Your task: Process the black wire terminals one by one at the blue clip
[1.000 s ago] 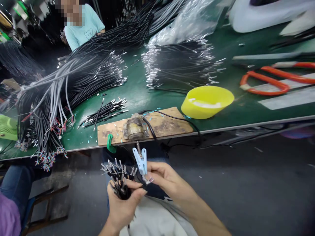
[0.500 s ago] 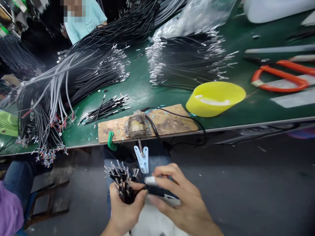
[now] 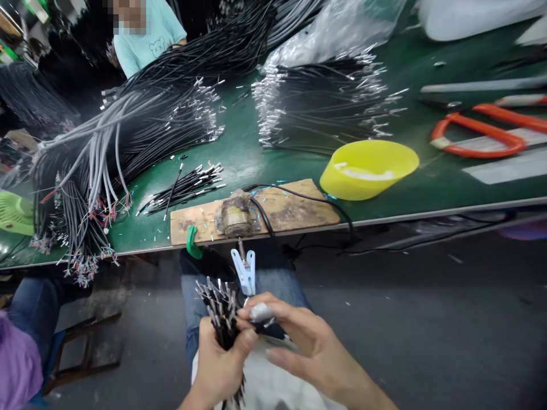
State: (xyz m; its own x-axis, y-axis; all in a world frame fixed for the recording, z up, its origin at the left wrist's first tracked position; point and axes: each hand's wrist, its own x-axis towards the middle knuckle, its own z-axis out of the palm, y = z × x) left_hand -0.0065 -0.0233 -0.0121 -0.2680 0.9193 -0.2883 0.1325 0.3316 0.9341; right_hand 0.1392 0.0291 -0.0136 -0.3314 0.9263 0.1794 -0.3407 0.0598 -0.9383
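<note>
My left hand (image 3: 217, 361) is closed round a bundle of short black wires (image 3: 222, 310) with silver tips that point up. My right hand (image 3: 303, 347) reaches across to the bundle, its taped forefinger and thumb pinching at the wire tips. Just above the bundle a light blue clothes peg (image 3: 244, 272) hangs from a metal tip below the wooden board (image 3: 290, 210). A rusty metal block (image 3: 236, 216) sits on that board at the table's near edge.
A green table (image 3: 239, 159) carries big heaps of black and grey cables (image 3: 128, 131), a small pile of cut wires (image 3: 188, 185), a yellow bowl (image 3: 367, 168), orange-handled scissors (image 3: 478, 134) and a plastic bag. Another person in a teal shirt (image 3: 147, 37) sits beyond.
My right hand has moved in from the peg's side to the wire bundle and now pinches at its tips. The bundle has been drawn tighter and more upright.
</note>
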